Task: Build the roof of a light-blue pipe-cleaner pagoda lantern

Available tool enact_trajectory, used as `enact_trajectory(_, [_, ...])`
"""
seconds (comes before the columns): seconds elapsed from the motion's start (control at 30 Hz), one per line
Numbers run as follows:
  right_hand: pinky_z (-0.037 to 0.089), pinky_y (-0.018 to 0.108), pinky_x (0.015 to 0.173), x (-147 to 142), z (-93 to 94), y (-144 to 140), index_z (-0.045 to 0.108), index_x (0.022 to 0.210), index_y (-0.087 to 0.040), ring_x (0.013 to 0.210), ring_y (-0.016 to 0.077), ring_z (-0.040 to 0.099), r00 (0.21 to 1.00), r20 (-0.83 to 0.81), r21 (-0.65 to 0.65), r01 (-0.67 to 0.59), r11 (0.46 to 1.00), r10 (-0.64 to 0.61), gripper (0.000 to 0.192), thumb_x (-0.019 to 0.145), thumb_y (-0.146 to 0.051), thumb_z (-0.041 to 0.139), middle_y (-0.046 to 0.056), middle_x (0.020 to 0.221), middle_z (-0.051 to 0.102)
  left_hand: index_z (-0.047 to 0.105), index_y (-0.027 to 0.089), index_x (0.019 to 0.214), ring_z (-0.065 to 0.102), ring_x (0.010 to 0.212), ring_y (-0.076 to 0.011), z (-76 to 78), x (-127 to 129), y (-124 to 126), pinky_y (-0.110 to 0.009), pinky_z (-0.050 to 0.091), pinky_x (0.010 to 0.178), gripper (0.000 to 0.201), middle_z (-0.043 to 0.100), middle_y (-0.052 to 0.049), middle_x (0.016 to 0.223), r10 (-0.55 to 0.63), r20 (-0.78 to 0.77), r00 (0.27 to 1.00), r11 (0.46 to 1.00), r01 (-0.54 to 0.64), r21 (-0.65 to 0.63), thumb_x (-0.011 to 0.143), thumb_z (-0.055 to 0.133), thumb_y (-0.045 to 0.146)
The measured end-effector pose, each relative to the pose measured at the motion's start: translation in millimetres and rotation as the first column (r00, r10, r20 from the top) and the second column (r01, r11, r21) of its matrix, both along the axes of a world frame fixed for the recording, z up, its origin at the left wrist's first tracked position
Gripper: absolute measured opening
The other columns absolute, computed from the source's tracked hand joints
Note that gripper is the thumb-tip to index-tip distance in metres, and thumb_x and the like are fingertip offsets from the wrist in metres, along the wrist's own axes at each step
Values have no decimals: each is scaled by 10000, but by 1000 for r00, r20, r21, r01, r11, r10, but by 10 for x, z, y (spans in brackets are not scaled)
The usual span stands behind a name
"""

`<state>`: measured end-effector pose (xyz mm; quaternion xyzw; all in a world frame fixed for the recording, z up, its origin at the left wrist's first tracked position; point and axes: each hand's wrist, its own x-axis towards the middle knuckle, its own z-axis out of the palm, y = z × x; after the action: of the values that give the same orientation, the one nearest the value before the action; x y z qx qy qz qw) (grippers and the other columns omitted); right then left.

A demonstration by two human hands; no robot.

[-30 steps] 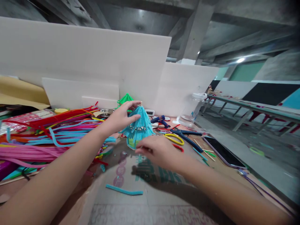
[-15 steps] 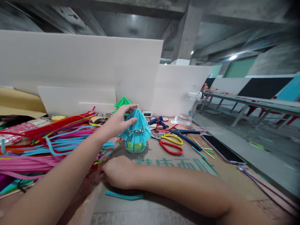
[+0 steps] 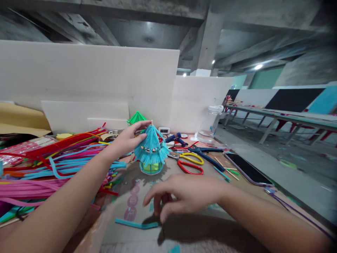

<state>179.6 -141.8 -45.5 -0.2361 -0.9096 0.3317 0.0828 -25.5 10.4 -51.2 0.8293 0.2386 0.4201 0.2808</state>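
A short blue pipe-cleaner piece (image 3: 137,224) lies nearest the camera on the cardboard-covered desk (image 3: 210,228), with the fingertips (image 3: 161,217) of the right hand (image 3: 184,195) just above its right end. That hand is spread and slack, palm down, gripping nothing; whether it touches the piece cannot be told. Beyond it, a small model pavilion (image 3: 151,151) with a tiered blue pipe-cleaner roof and a green base stands upright on the desk. The left hand (image 3: 129,138) reaches in from the left and cups the roof near its peak, fingers curled lightly around it. To the left, a heap of pipe cleaners (image 3: 52,158) in pink, red, blue and yellow spreads across the desk. Right of the pavilion lie red-handled scissors (image 3: 190,168), yellow-handled scissors (image 3: 193,158) and, farther right, a smartphone (image 3: 249,169) face up. Behind the pavilion sit a blue glue gun (image 3: 176,138), a green model roof (image 3: 136,117) and a clear plastic jar (image 3: 209,121), backed by white foam boards (image 3: 105,80).
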Motion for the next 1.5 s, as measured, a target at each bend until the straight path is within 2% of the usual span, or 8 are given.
enact_trajectory(0.07, [442,180,614,67,-31,83,687,1070,-217,696,100,642,979,-57,235,202,951,-194,165,934,-254,603,-8,845,733,481,208,1392,524,1295,-249,3,8,-15,-439,452,1070,487,539,-129,1412,15,-6,1000,1000,-15,-3,924,553,323])
enact_trajectory(0.2, [401,267,669,123,-266,397,678,899,-168,746,161,614,874,-304,728,469,500,-378,215,975,-302,528,56,808,702,497,221,1375,552,1248,-256,52,12,-80,-444,473,1037,497,565,-119,1372,72,-34,997,997,-71,23,898,583,325])
enact_trajectory(0.3, [373,285,660,119,-408,592,661,888,-150,749,181,600,863,-325,813,464,351,-388,311,971,-417,527,79,791,685,506,204,1368,574,1203,-259,97,8,-127,-442,489,1004,525,594,-123,1321,110,-42,993,994,-109,21,874,609,348])
enact_trajectory(0.57, [328,240,563,-44,-400,656,647,791,-188,593,119,535,660,-436,421,750,509,-612,246,937,-367,562,-4,681,650,550,204,1332,603,1126,-256,142,10,-164,-437,500,963,548,631,-104,1247,187,-63,980,980,-182,79,829,664,389])
enact_trajectory(0.9, [359,226,471,-112,-494,694,511,674,-199,461,108,463,433,-536,-179,781,599,-725,258,846,-380,576,-53,501,509,560,211,1290,598,1124,-252,160,91,-275,-427,485,980,488,594,-93,1295,224,-91,970,962,-205,183,841,656,374])
enact_trajectory(1.03, [358,229,501,-88,-471,632,534,652,-187,519,114,493,532,-527,7,783,622,-663,351,887,-446,557,-31,544,535,553,201,1288,597,1123,-249,160,54,-254,-430,495,965,467,606,-98,1273,228,-103,968,959,-205,195,853,630,352])
enact_trajectory(1.17, [306,243,518,60,-382,603,520,589,-179,525,105,441,611,-508,260,781,568,-608,466,947,-476,484,-30,533,484,538,187,1317,587,1180,-258,155,5,-192,-452,485,1004,470,603,-119,1316,162,-91,983,980,-149,133,878,594,344])
enact_trajectory(1.5, [347,238,599,247,-336,634,643,909,-192,640,117,526,680,-437,442,732,519,-588,120,908,-308,610,-15,739,631,575,175,1322,628,1140,-245,55,32,-62,-441,496,1009,435,645,-117,1283,75,3,997,997,-75,33,930,532,358])
